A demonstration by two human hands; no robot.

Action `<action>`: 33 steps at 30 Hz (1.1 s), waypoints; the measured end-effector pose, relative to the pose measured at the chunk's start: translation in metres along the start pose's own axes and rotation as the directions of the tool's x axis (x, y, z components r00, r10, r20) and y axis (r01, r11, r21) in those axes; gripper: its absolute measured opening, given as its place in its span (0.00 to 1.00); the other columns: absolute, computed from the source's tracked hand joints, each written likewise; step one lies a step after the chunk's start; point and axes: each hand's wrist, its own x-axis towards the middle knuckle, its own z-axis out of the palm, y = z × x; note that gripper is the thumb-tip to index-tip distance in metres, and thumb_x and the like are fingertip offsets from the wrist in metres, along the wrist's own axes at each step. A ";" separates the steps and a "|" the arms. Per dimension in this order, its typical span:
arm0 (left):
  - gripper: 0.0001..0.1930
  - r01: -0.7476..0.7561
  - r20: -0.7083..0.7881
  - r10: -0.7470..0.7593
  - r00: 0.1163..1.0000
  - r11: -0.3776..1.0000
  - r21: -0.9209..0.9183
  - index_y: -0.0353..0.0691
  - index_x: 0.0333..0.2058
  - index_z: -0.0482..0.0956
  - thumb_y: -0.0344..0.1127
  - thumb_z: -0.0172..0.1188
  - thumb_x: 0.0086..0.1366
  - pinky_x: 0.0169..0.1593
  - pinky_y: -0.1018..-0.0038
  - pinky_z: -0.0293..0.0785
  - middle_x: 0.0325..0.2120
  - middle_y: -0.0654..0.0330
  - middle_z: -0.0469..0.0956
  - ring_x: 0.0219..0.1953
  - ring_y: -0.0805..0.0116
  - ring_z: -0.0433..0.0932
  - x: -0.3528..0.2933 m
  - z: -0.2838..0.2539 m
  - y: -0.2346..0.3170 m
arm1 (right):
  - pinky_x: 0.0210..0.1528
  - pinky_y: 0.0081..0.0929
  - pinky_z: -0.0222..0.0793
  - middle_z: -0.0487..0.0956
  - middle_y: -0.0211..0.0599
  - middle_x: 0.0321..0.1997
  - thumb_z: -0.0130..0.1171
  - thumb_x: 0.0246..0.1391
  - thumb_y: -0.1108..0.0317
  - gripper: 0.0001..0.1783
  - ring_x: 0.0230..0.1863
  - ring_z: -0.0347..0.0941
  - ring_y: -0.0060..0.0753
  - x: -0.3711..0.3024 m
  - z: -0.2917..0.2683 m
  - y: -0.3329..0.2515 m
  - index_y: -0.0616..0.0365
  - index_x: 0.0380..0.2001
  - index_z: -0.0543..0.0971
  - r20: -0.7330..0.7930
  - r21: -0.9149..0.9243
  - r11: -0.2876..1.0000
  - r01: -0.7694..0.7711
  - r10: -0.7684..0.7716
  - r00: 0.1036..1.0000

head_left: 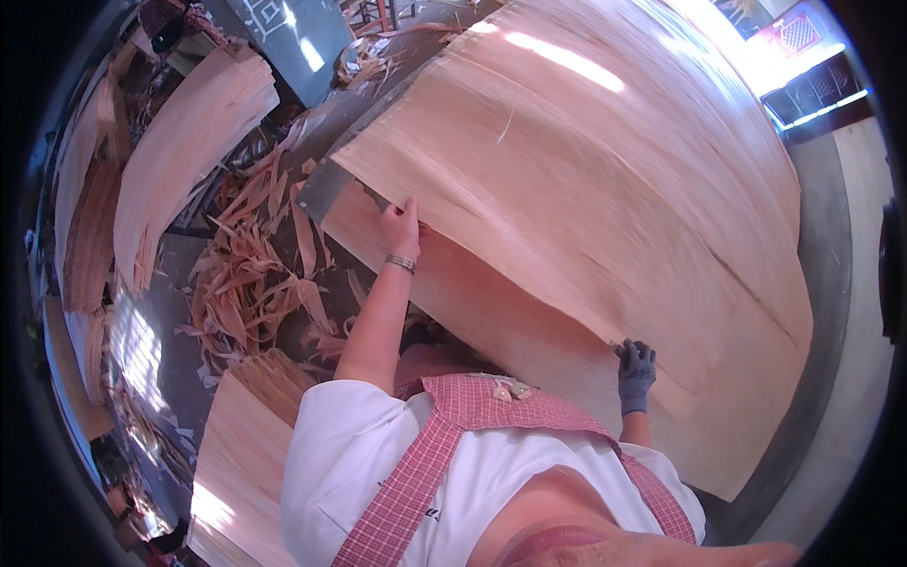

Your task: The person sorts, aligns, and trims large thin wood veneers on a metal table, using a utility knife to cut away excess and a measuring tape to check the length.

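A large, thin sheet of pale wood veneer (567,189) lies across the work table, with its near edge raised in a bow. My bare left hand (402,230), a band at its wrist, is closed on that edge toward the left corner. In a grey glove, my right hand (636,369) pinches the same edge farther right. Beneath the lifted edge another veneer sheet (529,331) shows. A dark split runs through the upper sheet at the right.
Torn veneer strips (250,265) heap on the floor to the left. Veneer stacks stand farther left (194,156) and at the lower left (246,463). The table's grey edge (321,189) shows by the left corner. A grey panel (283,42) stands at the back.
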 end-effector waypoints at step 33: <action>0.19 0.203 0.099 -0.253 0.962 0.912 0.357 0.33 0.26 0.74 0.47 0.57 0.65 0.12 0.76 0.71 0.20 0.51 0.81 0.15 0.66 0.80 -0.018 -0.038 -0.003 | 0.44 0.46 0.74 0.72 0.39 0.50 0.60 0.51 0.64 0.20 0.52 0.69 0.46 -0.035 0.018 0.003 0.45 0.49 0.75 0.202 -0.105 0.993 -0.045 0.066 0.977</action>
